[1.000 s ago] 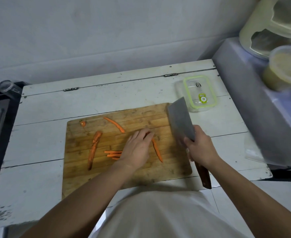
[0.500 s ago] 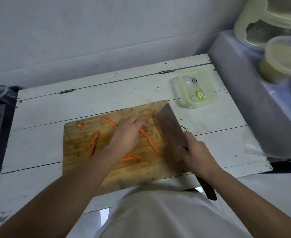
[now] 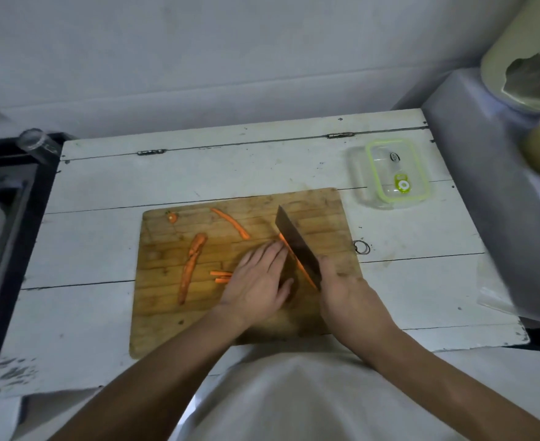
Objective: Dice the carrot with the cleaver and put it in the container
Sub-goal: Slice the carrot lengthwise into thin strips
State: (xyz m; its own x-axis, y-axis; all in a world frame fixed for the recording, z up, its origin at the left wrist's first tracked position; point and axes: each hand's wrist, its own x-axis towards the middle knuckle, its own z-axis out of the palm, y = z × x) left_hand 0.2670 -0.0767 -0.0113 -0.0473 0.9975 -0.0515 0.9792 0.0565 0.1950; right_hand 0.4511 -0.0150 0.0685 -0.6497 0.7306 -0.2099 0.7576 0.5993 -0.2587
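On the wooden cutting board (image 3: 326, 211) lie carrot pieces: a long piece (image 3: 192, 265) at the left, a thin strip (image 3: 232, 222) at the back, short sticks (image 3: 220, 276) and a small end piece (image 3: 172, 217). My left hand (image 3: 259, 280) lies flat with straight fingers on the board, beside the cleaver. My right hand (image 3: 345, 294) grips the handle of the cleaver (image 3: 297, 246), whose blade stands edge-down on a carrot strip (image 3: 303, 268) along its length. The clear container with a green-rimmed lid (image 3: 392, 171) stands at the table's back right.
The white wooden table (image 3: 103, 192) carries the board. A grey appliance (image 3: 491, 186) with tubs on top rises at the right. A dark sink area (image 3: 4, 218) with a glass (image 3: 36, 143) borders the left. A metal ring (image 3: 361, 247) hangs off the board's right edge.
The cleaver has come down from a raised tilt to stand edge-down on a carrot strip. My left hand moved right and now lies flat against the blade.
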